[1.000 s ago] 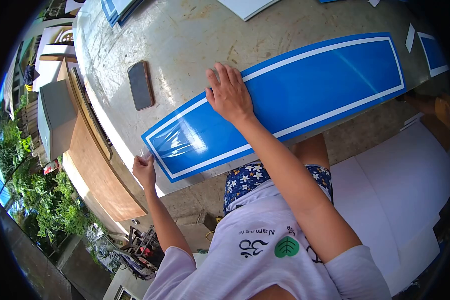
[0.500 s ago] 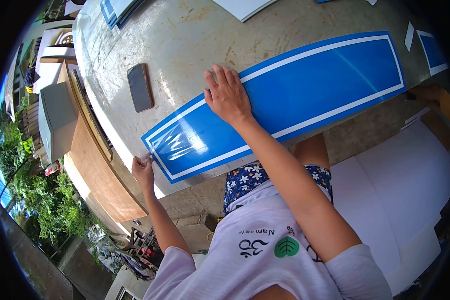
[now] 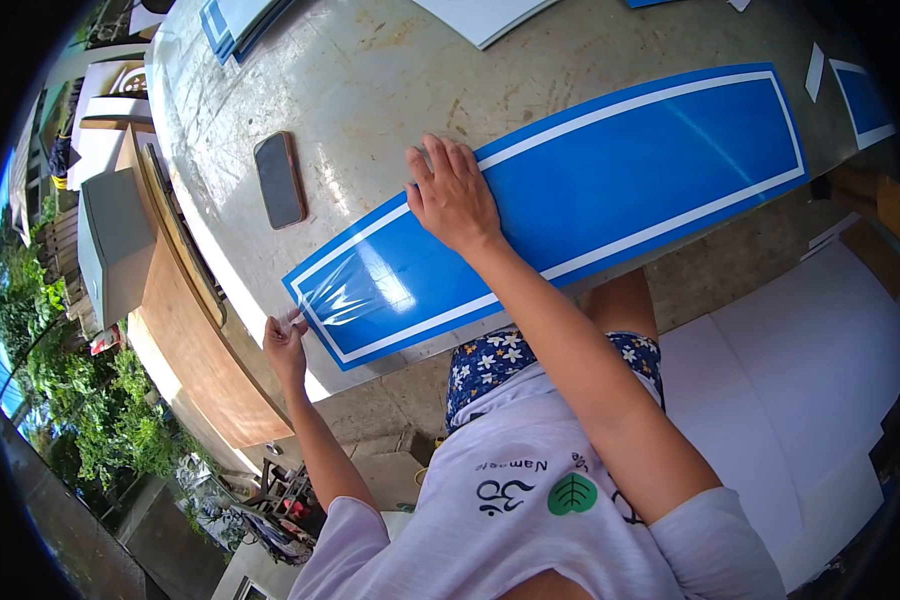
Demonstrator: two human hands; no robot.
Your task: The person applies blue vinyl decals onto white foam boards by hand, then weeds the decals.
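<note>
A long blue panel with a white border (image 3: 610, 180) lies slantwise along the near side of the metal table. At its left end, my left hand (image 3: 286, 345) pinches what looks like the edge of a clear plastic film (image 3: 348, 298), which is wrinkled and shiny over that corner. My right hand (image 3: 457, 198) rests flat on the panel left of its middle, fingers apart and reaching over the far edge. How far the film extends along the panel is hard to make out.
A phone (image 3: 280, 180) lies on the metal table (image 3: 370, 90) beyond the panel. Blue-and-white sheets (image 3: 238, 28), white sheets (image 3: 485, 18) and another blue panel (image 3: 862, 102) sit around the edges. Large white boards (image 3: 770, 350) stand at the right, a wooden board (image 3: 205, 350) at the left.
Both hands stay almost in place. The wrinkles in the film by my left hand have shifted slightly, and the view has moved a little.
</note>
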